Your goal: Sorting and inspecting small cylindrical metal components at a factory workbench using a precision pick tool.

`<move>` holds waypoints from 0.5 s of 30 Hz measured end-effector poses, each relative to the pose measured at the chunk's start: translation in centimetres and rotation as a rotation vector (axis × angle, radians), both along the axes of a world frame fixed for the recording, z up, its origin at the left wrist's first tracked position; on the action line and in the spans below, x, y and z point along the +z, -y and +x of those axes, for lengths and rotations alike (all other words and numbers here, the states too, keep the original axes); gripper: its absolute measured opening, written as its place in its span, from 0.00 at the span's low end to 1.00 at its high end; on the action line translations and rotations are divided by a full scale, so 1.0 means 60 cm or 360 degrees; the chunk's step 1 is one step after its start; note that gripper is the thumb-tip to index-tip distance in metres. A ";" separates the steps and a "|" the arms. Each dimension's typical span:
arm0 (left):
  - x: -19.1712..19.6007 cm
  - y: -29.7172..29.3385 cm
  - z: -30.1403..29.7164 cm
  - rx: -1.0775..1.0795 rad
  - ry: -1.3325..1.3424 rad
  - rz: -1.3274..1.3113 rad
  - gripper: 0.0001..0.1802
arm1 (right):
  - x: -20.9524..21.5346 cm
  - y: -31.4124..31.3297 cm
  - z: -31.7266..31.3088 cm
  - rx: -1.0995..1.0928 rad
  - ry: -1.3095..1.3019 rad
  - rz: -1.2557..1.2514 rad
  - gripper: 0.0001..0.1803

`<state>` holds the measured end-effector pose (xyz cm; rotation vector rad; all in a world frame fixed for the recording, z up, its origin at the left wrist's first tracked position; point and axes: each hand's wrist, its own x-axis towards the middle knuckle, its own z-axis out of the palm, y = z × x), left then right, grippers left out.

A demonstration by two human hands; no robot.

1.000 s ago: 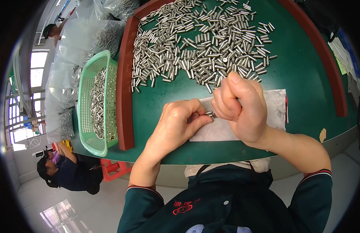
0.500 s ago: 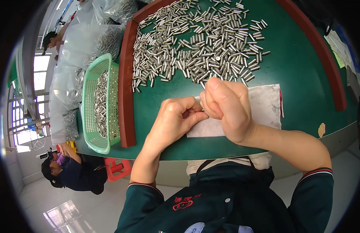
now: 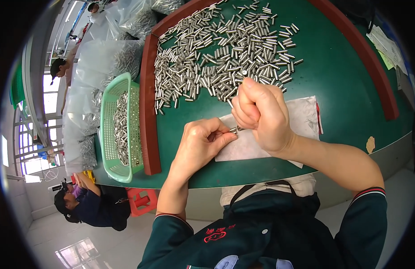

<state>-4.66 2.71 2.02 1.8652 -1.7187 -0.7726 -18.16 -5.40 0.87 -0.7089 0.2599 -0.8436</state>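
Observation:
My left hand [image 3: 200, 144] is closed in a pinch, thumb and forefinger around a small shiny metal pin [image 3: 233, 131] over the white cloth [image 3: 279, 134]. My right hand [image 3: 264, 117] is a fist just right of it, thumb uppermost. A thin metallic bit shows below the right fist, near the pin; the rest of what it grips is hidden by the fingers. Beyond both hands a wide heap of similar metal pins [image 3: 221, 67] lies on the green tabletop [image 3: 324, 67].
Red-brown rails [image 3: 150, 107] border the work surface. Left of it stands a light green basket [image 3: 109, 154] holding more pins, beside filled clear plastic bags [image 3: 88, 67]. Papers [image 3: 385, 47] lie at the far right. A person [image 3: 93, 201] sits near a red stool [image 3: 142, 201] at left.
The right fist has drawn slightly up and away from the left fingers, so the pin now shows between the hands. The left hand keeps its pinch. The whole view has shifted a little.

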 end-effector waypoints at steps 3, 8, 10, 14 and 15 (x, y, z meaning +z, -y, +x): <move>0.003 -0.002 -0.001 0.0048 -0.0002 0.0061 0.09 | 0.002 -0.001 0.002 0.0018 -0.0003 0.0042 0.21; 0.003 -0.001 -0.001 0.0043 0.0035 0.0026 0.09 | 0.001 -0.002 0.006 0.0008 -0.0023 0.0032 0.21; 0.002 -0.001 -0.002 0.0053 0.0041 0.0033 0.09 | 0.002 -0.002 0.009 -0.0068 -0.0103 -0.0038 0.23; 0.001 -0.003 -0.003 0.0064 0.0056 0.0014 0.08 | 0.003 -0.003 0.009 -0.0055 -0.0100 -0.0052 0.23; 0.002 -0.004 -0.003 0.0066 0.0056 0.0013 0.08 | 0.002 -0.003 0.010 -0.0054 -0.0099 -0.0050 0.23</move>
